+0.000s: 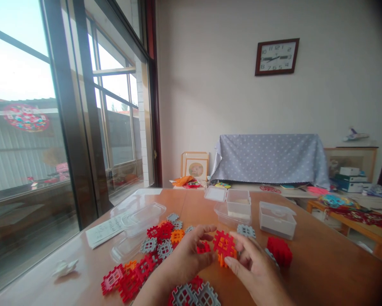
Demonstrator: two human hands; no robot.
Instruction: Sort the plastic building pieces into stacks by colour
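Observation:
My right hand [253, 263] grips a small stack of plastic window blocks, a red one [223, 242] facing me with orange block edges [222, 260] showing behind and below. Thumb and fingers press on its right side. Beside the stack's left edge, my left hand [194, 250] is curved with thumb and fingers apart. Red plastic shows in the gap between them; whether it is touched I cannot tell. Grey window blocks [195, 295] lie below my hands. To the left spreads a loose pile of red blocks [135, 278], grey ones and an orange block [177, 236].
A red block stack [279, 250] stands right of my right hand. Clear plastic boxes [277, 221] sit farther back on the wooden table [321, 263]. Clear lids [143, 216], papers [104, 231] and a crumpled white wrapper [65, 267] lie left, near the window.

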